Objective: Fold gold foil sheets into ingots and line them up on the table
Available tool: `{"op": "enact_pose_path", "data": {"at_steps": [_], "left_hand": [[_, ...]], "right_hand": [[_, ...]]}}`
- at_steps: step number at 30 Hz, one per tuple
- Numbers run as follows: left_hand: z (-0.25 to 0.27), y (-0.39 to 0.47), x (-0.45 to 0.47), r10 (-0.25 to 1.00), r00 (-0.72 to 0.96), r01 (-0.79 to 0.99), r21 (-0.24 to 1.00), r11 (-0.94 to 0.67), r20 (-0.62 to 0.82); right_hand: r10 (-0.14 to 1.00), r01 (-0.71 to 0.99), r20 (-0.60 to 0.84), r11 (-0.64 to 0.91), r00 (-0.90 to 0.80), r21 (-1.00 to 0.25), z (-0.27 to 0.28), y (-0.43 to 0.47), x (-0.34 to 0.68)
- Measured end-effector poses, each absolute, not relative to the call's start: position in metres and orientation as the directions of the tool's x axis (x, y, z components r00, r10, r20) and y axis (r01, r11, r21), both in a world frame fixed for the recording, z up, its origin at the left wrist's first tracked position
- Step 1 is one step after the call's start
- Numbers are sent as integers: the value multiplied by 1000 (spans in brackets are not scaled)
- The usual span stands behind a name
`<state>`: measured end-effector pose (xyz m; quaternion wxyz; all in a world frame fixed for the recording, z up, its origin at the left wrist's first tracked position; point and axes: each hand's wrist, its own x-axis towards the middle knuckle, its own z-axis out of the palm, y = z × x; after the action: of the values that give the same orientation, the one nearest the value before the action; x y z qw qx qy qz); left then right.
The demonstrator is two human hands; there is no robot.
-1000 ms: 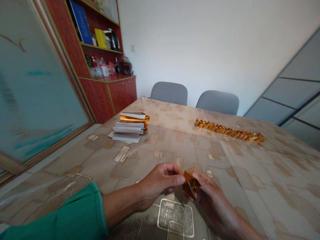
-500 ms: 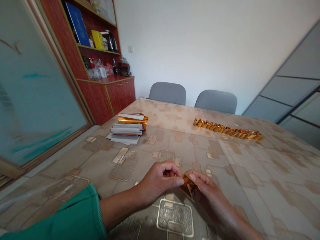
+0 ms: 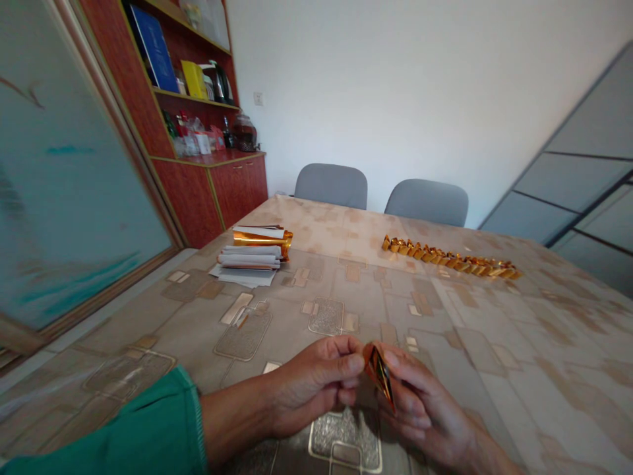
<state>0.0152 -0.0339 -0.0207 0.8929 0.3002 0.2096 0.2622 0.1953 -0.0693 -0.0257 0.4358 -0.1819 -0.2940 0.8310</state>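
A folded piece of shiny gold foil paper [image 3: 380,374] is held in front of me, just above the table. My right hand [image 3: 420,396] grips its right side between thumb and fingers. At its upper left corner, my left hand [image 3: 321,376] pinches with thumb and forefinger; the exact contact is partly hidden. On the right of the table lies a row of folded gold foil pieces [image 3: 450,258], set close side by side. To the left sits a stack of paper sheets [image 3: 250,258], grey-white on the outside, with a rolled gold foil sheet [image 3: 257,238] behind it.
A patterned cloth covers the table [image 3: 336,277]. Two grey chairs [image 3: 331,185] stand at its far edge, by the white wall. A red-brown cabinet [image 3: 212,178] with shelved items is at the back left, beside a sliding glass door [image 3: 64,165].
The foil piece has turned more upright, showing its folded edge. My left fingers have uncurled slightly and lowered, while my right fingers have shifted below the piece.
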Motion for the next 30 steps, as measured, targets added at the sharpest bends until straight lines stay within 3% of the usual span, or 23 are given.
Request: {"op": "enact_pose_path", "data": {"at_steps": [8, 20, 30], "left_hand": [[-18, -34, 15, 603, 770, -444, 503, 742, -210], [-19, -38, 17, 652, 723, -482, 511, 712, -227], [-18, -34, 16, 569, 801, -488, 351, 799, -184]], "right_hand": [[869, -584, -96, -405, -486, -704, -24, -68, 190], [857, -540, -66, -381, -512, -751, -22, -70, 194], [864, -506, -167, -424, -475, -751, -20, -64, 196]]}}
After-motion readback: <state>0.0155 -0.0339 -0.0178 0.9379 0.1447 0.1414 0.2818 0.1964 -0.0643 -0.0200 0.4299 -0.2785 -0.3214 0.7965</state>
